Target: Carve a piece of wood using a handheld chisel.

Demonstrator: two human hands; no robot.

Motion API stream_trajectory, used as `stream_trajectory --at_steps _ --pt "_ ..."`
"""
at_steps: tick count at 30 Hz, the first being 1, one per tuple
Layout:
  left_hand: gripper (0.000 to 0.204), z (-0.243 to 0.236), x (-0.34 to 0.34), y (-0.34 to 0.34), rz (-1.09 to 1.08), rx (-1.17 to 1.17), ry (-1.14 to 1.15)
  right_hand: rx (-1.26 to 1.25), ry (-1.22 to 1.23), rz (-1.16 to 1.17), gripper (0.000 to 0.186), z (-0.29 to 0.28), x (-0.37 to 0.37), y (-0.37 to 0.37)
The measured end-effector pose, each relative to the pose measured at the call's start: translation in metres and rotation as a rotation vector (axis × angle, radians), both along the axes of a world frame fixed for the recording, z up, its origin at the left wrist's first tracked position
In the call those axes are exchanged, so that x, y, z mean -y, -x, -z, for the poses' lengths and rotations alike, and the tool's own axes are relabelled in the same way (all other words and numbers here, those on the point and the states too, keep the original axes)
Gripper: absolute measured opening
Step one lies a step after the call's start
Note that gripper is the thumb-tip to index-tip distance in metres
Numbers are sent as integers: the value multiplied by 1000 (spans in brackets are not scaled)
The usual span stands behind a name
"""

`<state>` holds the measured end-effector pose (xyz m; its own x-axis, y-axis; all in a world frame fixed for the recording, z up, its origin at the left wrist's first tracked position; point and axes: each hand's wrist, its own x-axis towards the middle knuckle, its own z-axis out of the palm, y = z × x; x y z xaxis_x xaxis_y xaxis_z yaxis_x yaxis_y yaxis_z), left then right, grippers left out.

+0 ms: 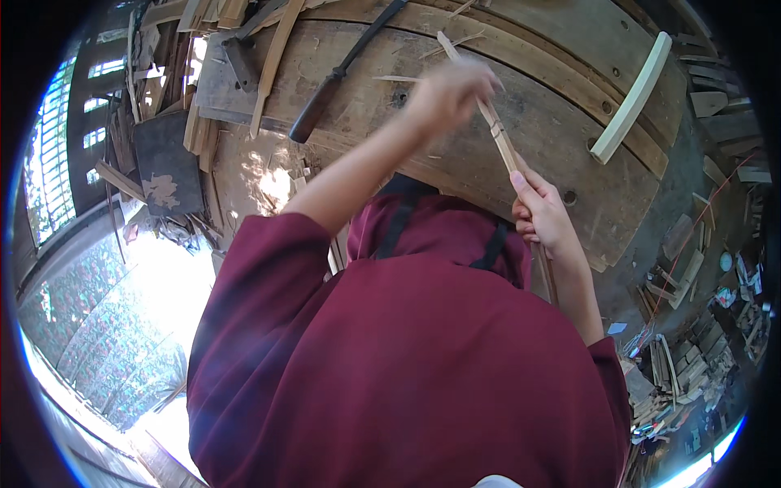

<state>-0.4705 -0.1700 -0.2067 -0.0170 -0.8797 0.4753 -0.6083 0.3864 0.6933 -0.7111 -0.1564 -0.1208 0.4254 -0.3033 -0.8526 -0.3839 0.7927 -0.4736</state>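
Note:
A thin wooden strip [503, 143] slants from the bench top toward my body, with dark notches or marks partway along it. My right hand [543, 207] is closed around its lower part, the thumb lying along the wood. Farther up, my left hand [451, 93] is over the strip, smeared by motion. Its fingers do not show clearly, so whether it grips anything cannot be made out. The strip's far end is split or pointed and rests near some wood splinters [451, 45] on the workbench [366, 98].
Left of my left hand lies a long dark tool with a brown wooden handle [316, 107], perhaps a file. A pale curved wood piece [634, 102] rests at the bench's right. Wooden slats [277, 65] lean at the left; offcuts [691, 276] litter the floor at right.

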Motion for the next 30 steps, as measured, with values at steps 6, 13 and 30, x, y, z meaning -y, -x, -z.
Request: stream_trajectory --at_steps 6,13,30 --pt "12 -8 -15 41 -61 -105 -45 25 -21 10 47 4 7 2" --pt "5 14 14 0 -511 -184 -26 34 12 -2 47 3 2 -6" --pt "20 -6 -40 13 -114 -34 -53 67 -52 98 46 21 -25 -14"
